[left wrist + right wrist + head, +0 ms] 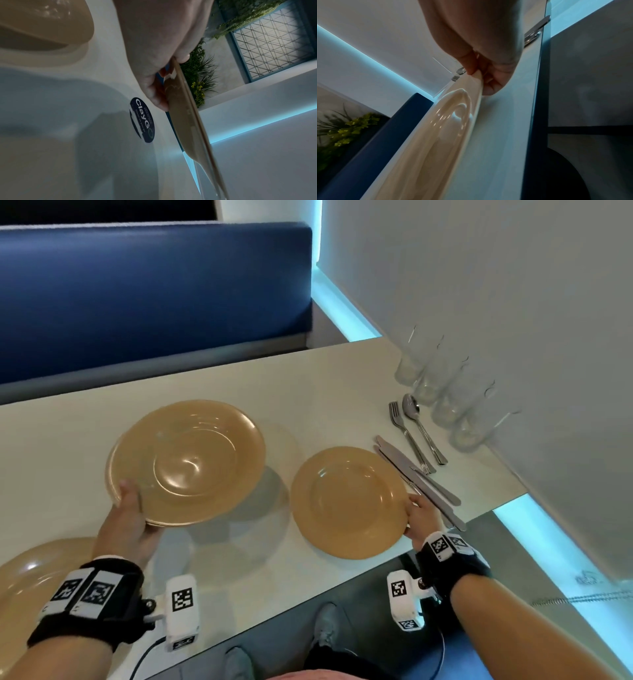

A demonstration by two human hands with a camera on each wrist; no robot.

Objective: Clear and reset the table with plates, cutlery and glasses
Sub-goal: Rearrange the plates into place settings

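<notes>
1. The left hand (pixel 128 517) has its grip closed on the near rim of a stack of tan plates (pixel 191 460), thumb on top and fingers (pixel 157 97) underneath, as the left wrist view shows. The stack is lifted clear of the surface (pixel 325 392) and tilted; its shadow lies below it.
2. The right hand (pixel 423 517) pinches the right rim of a single tan plate (pixel 347 501), thumb over the rim and fingers curled under it. This plate sits low at the near edge of the surface; whether it rests fully flat I cannot tell.
3. Just beside the right hand lie knives (pixel 416 477), with a fork (pixel 406 433) and a spoon (pixel 419 424) beyond them.
4. A row of clear glasses (pixel 445 395) stands against the wall (pixel 513 302).
5. Another tan plate (pixel 30 580) shows at the lower left.
6. A blue bench seat (pixel 154 292) runs along the far side.
</notes>
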